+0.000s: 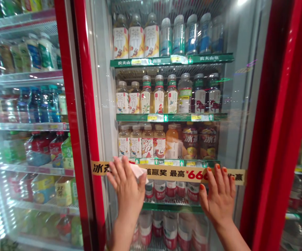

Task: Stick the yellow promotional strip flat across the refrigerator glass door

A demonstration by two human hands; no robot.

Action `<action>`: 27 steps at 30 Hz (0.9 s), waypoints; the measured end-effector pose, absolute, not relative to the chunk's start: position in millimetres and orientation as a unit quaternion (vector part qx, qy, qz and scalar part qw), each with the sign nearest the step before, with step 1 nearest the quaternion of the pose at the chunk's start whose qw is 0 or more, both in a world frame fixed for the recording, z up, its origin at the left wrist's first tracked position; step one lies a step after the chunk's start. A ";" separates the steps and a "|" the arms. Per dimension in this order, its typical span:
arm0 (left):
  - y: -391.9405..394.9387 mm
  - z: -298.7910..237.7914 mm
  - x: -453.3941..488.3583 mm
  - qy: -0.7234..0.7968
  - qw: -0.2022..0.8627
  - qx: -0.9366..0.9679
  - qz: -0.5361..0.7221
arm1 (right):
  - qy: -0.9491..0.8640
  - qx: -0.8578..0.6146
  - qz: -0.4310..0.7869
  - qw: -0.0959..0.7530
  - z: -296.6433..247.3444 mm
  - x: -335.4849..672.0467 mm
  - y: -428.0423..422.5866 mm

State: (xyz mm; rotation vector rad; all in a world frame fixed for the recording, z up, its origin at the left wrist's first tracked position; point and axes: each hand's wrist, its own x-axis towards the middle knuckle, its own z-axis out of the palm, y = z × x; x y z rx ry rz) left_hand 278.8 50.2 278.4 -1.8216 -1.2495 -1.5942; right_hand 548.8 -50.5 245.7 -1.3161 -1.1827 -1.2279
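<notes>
A long beige promotional strip (164, 173) with black and red lettering lies across the glass door (240, 90) of a drinks cooler. Against its left part rests my left hand (128, 186), fingers stretched upward. A folded white tissue or cloth (140, 173) is held under that hand, showing between thumb and forefinger. Towards the strip's right end, my right hand (219, 198) lies flat with its fingers apart and nothing in it. Its orange-red nails touch or nearly touch the strip, and its fingers cover some of the lettering.
Behind the glass, bottled drinks (164, 94) stand on several green-edged shelves (172, 117). A red frame post (85, 104) borders the door at left, and another red frame (279, 115) at right. Further stocked coolers flank both sides, including bottles (39, 153) at left.
</notes>
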 end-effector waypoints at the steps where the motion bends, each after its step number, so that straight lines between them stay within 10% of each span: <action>1: 45.5 282.5 290.0 -0.428 0.225 -0.671 -0.562 | -0.485 -0.538 -0.501 0.475 245.4 549.3 -50.5; 8: 30.4 205.7 305.5 -0.349 0.320 -0.733 -0.489 | -0.495 -0.536 -0.504 0.463 241.7 553.4 -51.4; 13: 54.7 263.7 269.2 -0.482 0.165 -0.631 -0.585 | -0.477 -0.546 -0.519 0.453 241.5 551.5 -50.4; 21: 22.9 216.7 321.4 -0.262 0.328 -0.775 -0.472 | -0.487 -0.553 -0.523 0.428 239.9 554.4 -50.3; 27: 53.1 275.1 269.6 -0.450 0.191 -0.662 -0.568 | -0.483 -0.573 -0.511 0.421 241.0 552.0 -49.6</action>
